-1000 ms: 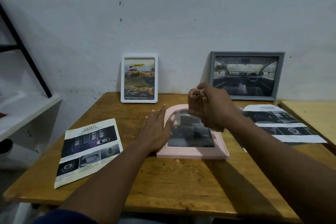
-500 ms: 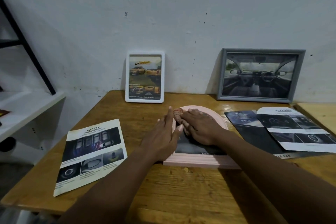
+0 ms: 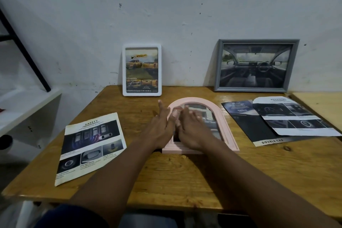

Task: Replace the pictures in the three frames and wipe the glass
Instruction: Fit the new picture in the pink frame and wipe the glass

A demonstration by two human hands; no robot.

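A pink arched frame [image 3: 224,116] lies flat on the wooden table [image 3: 166,181], holding a dark picture under glass. My left hand [image 3: 160,127] rests along the frame's left edge with its fingers straight. My right hand [image 3: 192,129] lies palm down on the glass, fingers stretched toward the arch. Whether anything is under it is hidden. A white frame [image 3: 142,70] with a yellow truck picture and a grey frame [image 3: 256,65] with a car interior picture lean upright against the wall.
A "Safety" leaflet [image 3: 90,142] lies at the table's left. Two overlapping brochures [image 3: 288,120] lie at the right. A white shelf [image 3: 24,109] with a black metal strut stands to the left. A second, paler table [image 3: 322,105] adjoins on the right.
My right hand came down from above the frame, where it was curled, onto the glass and now lies flatter. My left hand stayed at the frame's left edge.
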